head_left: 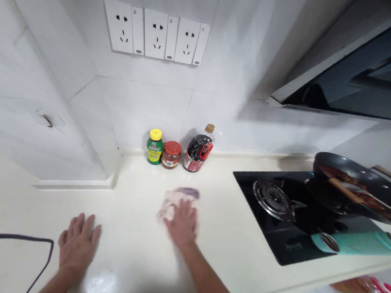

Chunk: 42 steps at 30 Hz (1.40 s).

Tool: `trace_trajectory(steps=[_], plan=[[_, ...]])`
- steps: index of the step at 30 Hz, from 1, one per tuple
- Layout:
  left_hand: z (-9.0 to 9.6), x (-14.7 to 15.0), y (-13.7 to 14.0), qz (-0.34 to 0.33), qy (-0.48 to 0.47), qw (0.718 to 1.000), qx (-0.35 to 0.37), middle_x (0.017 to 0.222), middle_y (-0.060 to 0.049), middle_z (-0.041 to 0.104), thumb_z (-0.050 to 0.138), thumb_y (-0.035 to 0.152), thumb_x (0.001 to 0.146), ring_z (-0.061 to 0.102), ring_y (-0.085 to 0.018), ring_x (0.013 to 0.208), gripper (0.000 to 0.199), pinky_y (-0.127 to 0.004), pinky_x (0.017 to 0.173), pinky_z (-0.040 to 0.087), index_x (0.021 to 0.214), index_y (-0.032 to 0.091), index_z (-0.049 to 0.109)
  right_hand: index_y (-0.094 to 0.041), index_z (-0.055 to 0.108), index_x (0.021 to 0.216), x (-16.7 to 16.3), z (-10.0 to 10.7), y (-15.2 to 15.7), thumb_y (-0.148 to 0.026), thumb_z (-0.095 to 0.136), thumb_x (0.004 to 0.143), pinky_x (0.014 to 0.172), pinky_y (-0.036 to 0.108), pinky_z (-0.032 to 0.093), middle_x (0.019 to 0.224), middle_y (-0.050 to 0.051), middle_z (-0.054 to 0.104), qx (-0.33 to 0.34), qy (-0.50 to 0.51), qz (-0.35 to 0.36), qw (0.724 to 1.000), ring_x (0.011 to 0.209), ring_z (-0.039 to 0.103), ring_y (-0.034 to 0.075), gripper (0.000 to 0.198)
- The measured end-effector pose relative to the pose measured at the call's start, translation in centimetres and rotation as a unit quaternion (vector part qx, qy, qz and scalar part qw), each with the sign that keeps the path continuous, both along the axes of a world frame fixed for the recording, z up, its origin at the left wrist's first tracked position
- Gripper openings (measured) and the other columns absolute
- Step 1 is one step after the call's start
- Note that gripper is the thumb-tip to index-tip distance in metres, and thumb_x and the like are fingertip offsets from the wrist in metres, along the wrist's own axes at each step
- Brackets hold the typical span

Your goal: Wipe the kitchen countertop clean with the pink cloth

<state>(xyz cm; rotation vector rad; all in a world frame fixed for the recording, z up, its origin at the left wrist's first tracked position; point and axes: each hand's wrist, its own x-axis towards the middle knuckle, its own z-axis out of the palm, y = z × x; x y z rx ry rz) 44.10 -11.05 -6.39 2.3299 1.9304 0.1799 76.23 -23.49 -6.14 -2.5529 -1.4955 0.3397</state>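
Note:
My right hand (182, 222) is on a crumpled pale cloth (173, 197) with a dark purple patch, holding it down against the white countertop (134, 249). Both the hand and the cloth are smeared by motion. Further left, my left hand (78, 245) lies palm down on the counter, fingers slightly apart, with nothing in it. Beyond the cloth, against the wall, stand a green bottle with a yellow cap (154, 148), a red-lidded jar (171, 156) and a dark sauce bottle with a red handle (198, 151).
To the right is a black gas hob (286, 233) with a wok (334, 167) holding food and a wooden-handled utensil. A turquoise cylinder (359, 243) lies across its front edge. The range hood (354, 77) overhangs it. A black cable (15, 237) crosses the left counter.

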Motion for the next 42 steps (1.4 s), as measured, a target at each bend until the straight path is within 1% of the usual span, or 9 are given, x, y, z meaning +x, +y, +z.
trace_trajectory(steps=[5, 9, 12, 16, 21, 25, 29, 37, 42], plan=[[0.2, -0.6, 0.1, -0.02, -0.011, 1.0, 0.012, 0.163, -0.016, 0.039, 0.014, 0.049, 0.101, 0.027, -0.03, 0.154, 0.065, -0.054, 0.121, 0.027, 0.145, 0.019, 0.052, -0.034, 0.05, 0.148, -14.0, 2.0, -1.1, -0.072, 0.056, 0.091, 0.125, 0.064, 0.01, 0.172, 0.007, 0.019, 0.076, 0.12, 0.34, 0.93, 0.159, 0.003, 0.036, 0.068], [0.3, -0.6, 0.3, -0.036, -0.01, 0.999, 0.025, 0.161, -0.017, 0.04, 0.014, 0.048, 0.101, 0.029, -0.031, 0.152, 0.065, -0.055, 0.119, 0.028, 0.144, 0.019, 0.054, -0.035, 0.053, 0.143, -14.9, 1.8, -3.1, -0.07, 0.053, 0.094, 0.127, 0.058, 0.01, 0.169, 0.004, 0.03, 0.109, 0.119, 0.42, 0.893, 0.159, 0.008, 0.029, 0.061], [0.5, -0.2, 0.3, -0.024, -0.008, 1.0, 0.01, 0.161, -0.017, 0.039, 0.016, 0.051, 0.101, 0.028, -0.031, 0.153, 0.064, -0.055, 0.12, 0.027, 0.144, 0.02, 0.053, -0.038, 0.054, 0.143, -9.0, 1.1, -3.3, -0.067, 0.06, 0.091, 0.126, 0.061, 0.006, 0.166, 0.001, 0.036, 0.064, 0.127, 0.327, 0.934, 0.158, 0.011, 0.03, 0.06], [0.8, 0.3, 0.3, -0.013, -0.002, 1.0, 0.007, 0.162, -0.019, 0.038, 0.018, 0.055, 0.099, 0.026, -0.033, 0.154, 0.067, -0.056, 0.121, 0.025, 0.143, 0.018, 0.052, -0.029, 0.058, 0.143, 2.9, 0.3, -6.1, -0.057, 0.062, 0.091, 0.125, 0.06, 0.005, 0.167, 0.007, 0.033, 0.014, 0.035, 0.078, 0.996, 0.157, 0.014, 0.034, 0.06], [0.9, 0.4, 0.3, -0.026, -0.002, 1.0, 0.003, 0.161, -0.022, 0.037, 0.017, 0.057, 0.099, 0.026, -0.036, 0.153, 0.07, -0.059, 0.12, 0.026, 0.144, 0.015, 0.051, -0.017, 0.052, 0.149, 13.5, -1.2, -16.9, -0.052, 0.043, 0.097, 0.124, 0.055, 0.016, 0.166, 0.01, 0.035, -0.038, -0.088, -0.248, 0.964, 0.156, 0.016, 0.032, 0.064], [0.5, 0.3, 0.3, -0.032, -0.003, 0.999, 0.009, 0.161, -0.022, 0.036, 0.017, 0.056, 0.099, 0.025, -0.037, 0.154, 0.07, -0.059, 0.12, 0.026, 0.143, 0.015, 0.051, -0.015, 0.05, 0.15, 13.8, -3.4, -24.0, -0.052, 0.038, 0.095, 0.121, 0.056, 0.023, 0.164, 0.012, 0.038, -0.028, -0.14, -0.375, 0.916, 0.155, 0.018, 0.033, 0.067], [-0.1, 0.3, 0.3, -0.03, 0.003, 0.999, 0.01, 0.162, -0.023, 0.035, 0.018, 0.056, 0.1, 0.023, -0.037, 0.154, 0.069, -0.058, 0.12, 0.025, 0.144, 0.014, 0.051, -0.007, 0.049, 0.149, 9.8, -4.6, -23.3, -0.05, 0.036, 0.096, 0.118, 0.063, 0.022, 0.16, 0.022, 0.04, -0.022, -0.172, -0.403, 0.898, 0.154, 0.019, 0.04, 0.07], [-0.6, 0.2, 0.0, -0.024, 0.011, 0.999, 0.026, 0.162, -0.023, 0.036, 0.026, 0.05, 0.102, 0.025, -0.036, 0.154, 0.062, -0.058, 0.121, 0.024, 0.144, 0.013, 0.052, -0.014, 0.049, 0.152, -1.4, -0.1, -7.5, -0.051, 0.047, 0.098, 0.121, 0.067, 0.006, 0.169, 0.02, 0.025, -0.044, -0.037, -0.086, 0.995, 0.156, 0.01, 0.045, 0.065], [-0.2, -0.3, -0.2, -0.031, -0.016, 0.998, 0.044, 0.161, -0.021, 0.039, 0.027, 0.048, 0.103, 0.028, -0.034, 0.153, 0.058, -0.056, 0.12, 0.026, 0.142, 0.016, 0.054, -0.029, 0.047, 0.153, -12.5, 2.7, -2.6, -0.065, 0.055, 0.094, 0.124, 0.065, 0.0, 0.173, 0.01, 0.015, 0.002, 0.14, 0.229, 0.963, 0.159, -0.002, 0.039, 0.069]])
